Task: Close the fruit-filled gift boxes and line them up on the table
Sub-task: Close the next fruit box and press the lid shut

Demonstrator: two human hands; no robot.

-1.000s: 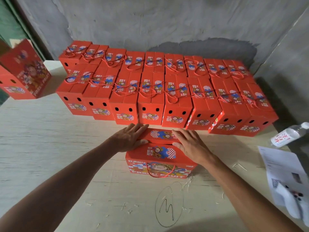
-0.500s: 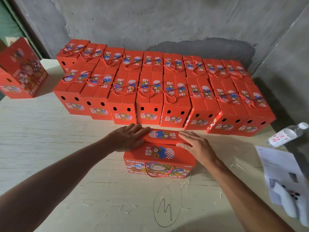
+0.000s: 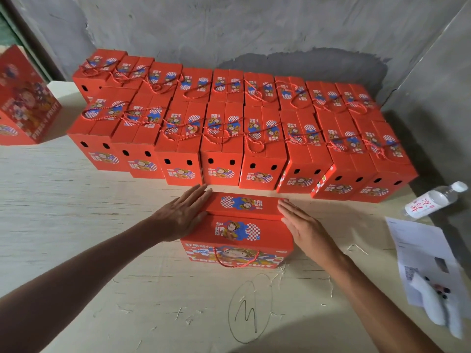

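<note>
A red gift box [image 3: 238,231] with a cartoon print and a red rope handle stands on the pale wooden table [image 3: 76,225] in front of me, its top flaps down. My left hand [image 3: 181,215] lies flat against the box's left end, fingers straight. My right hand [image 3: 303,225] lies flat against its right end, fingers straight too. Behind it, two rows of several closed red boxes [image 3: 224,138] stand lined up side by side against the grey wall.
One more red box [image 3: 24,103] stands apart at the far left. A water bottle [image 3: 433,201] lies at the right, with a printed sheet [image 3: 423,256] and a white object [image 3: 438,301] on it. A pencilled circle [image 3: 248,309] marks the table near me.
Both hands slid off the box's top flaps outward to its two ends. The view shifted slightly.
</note>
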